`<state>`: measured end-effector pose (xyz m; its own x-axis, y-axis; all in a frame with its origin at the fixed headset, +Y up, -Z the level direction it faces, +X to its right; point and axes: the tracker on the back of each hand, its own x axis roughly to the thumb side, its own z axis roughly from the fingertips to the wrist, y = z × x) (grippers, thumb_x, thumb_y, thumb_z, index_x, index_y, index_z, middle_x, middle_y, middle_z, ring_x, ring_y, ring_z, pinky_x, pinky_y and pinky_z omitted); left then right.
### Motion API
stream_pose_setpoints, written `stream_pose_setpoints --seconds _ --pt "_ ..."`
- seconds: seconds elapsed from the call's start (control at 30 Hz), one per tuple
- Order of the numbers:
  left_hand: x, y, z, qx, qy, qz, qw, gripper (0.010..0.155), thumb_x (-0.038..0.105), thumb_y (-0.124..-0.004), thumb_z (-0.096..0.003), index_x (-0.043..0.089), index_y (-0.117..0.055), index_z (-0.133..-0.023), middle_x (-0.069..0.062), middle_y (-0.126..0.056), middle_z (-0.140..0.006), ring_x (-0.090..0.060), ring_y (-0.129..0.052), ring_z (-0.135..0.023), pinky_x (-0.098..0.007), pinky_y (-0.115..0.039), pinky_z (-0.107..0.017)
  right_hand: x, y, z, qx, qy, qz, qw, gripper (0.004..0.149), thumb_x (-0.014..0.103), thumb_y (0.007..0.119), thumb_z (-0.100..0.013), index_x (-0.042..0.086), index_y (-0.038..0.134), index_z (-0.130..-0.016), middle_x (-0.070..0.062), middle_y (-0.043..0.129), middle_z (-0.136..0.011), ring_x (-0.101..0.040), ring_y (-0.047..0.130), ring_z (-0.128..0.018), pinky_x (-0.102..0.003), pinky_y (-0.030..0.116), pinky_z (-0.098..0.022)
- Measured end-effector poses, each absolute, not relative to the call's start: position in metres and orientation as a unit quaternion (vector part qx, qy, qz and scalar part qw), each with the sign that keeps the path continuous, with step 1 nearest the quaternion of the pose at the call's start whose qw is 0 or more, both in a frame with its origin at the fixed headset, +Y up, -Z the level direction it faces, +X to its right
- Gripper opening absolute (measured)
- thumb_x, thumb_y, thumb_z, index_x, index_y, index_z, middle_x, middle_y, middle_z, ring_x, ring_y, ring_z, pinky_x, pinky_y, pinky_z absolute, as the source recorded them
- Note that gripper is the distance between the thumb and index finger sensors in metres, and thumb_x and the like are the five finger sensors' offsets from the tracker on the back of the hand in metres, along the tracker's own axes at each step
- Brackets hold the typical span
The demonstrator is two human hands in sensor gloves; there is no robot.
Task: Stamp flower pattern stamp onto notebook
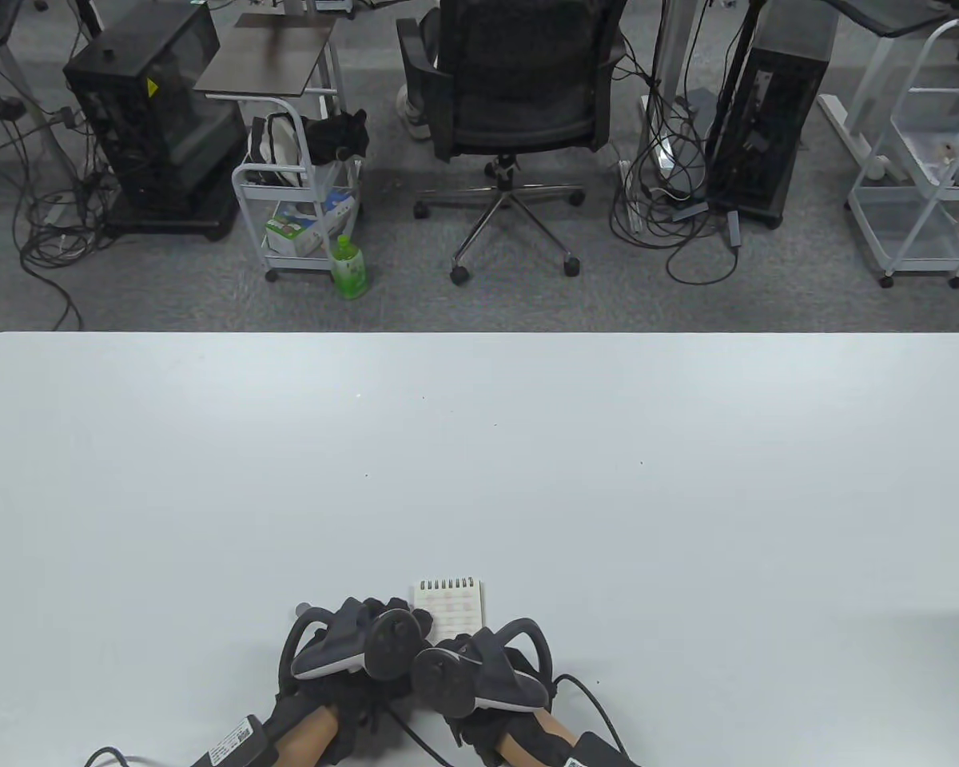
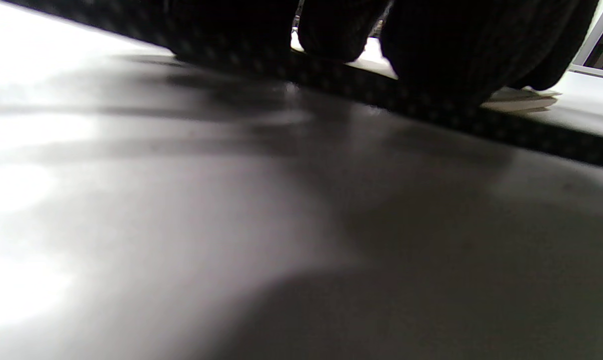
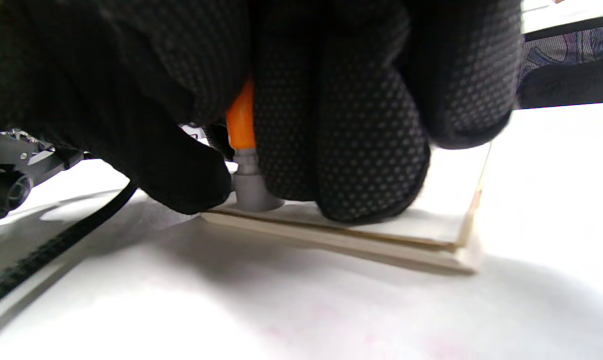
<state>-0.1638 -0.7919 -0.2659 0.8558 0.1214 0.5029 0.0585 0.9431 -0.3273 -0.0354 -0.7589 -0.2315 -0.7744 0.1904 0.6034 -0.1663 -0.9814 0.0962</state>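
The room is an office: in the upper part of the table view stand a black office chair (image 1: 519, 88), computer towers, white carts and many cables on a grey carpet. The lower part is filled by a wide white table (image 1: 479, 479).

Near the bottom centre of that view lies a small spiral notebook (image 1: 450, 609) with a pale pink printed page. Both gloved hands are close together just below it. The left hand (image 1: 352, 643) is at the left side of the notebook; in the left wrist view its fingers (image 2: 431, 45) hang dark over the table, but I cannot tell whether they press the paper or hold anything.

In the right wrist view the right hand (image 3: 301, 110) is closed around the stamp (image 3: 246, 165), which has an orange body and a grey foot. The grey foot stands upright and touches the open page near its lower left edge in that frame, with the fingertips (image 3: 371, 190) resting on the paper beside it.

I judge that the pressing step is in progress. What remains is probably to lift the stamp and see the flower print; no print is visible yet, because the foot covers that spot.
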Motion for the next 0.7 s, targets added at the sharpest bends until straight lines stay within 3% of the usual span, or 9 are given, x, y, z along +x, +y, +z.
stream_pose_setpoints --seconds 0.17,0.7 --pt "-0.164 -0.792 -0.266 -0.168 -0.268 0.018 0.949 0.075 0.048 -0.077 -0.0390 0.019 -0.053 -0.103 -0.017 -0.048 -0.106 -0.046 -0.052 -0.092 -0.064 -0.049 -0.063 -0.037 -0.753 -0.231 0.328 0.016 0.942 0.066 0.046 0.030 0.085 -0.041 0.016 0.085 -0.085 -0.016 0.098 -0.065 -0.031 0.109 -0.048 -0.052 0.085 -0.046" --pt "-0.164 -0.792 -0.266 -0.168 -0.267 0.016 0.949 0.075 0.048 -0.077 -0.0391 0.019 -0.053 -0.104 -0.017 -0.048 -0.106 -0.046 -0.052 -0.092 -0.064 -0.049 -0.063 0.001 -0.744 -0.243 0.302 0.017 0.947 0.107 0.046 0.031 0.087 -0.040 0.015 0.087 -0.083 -0.015 0.100 -0.063 -0.031 0.109 -0.045 -0.053 0.085 -0.045"
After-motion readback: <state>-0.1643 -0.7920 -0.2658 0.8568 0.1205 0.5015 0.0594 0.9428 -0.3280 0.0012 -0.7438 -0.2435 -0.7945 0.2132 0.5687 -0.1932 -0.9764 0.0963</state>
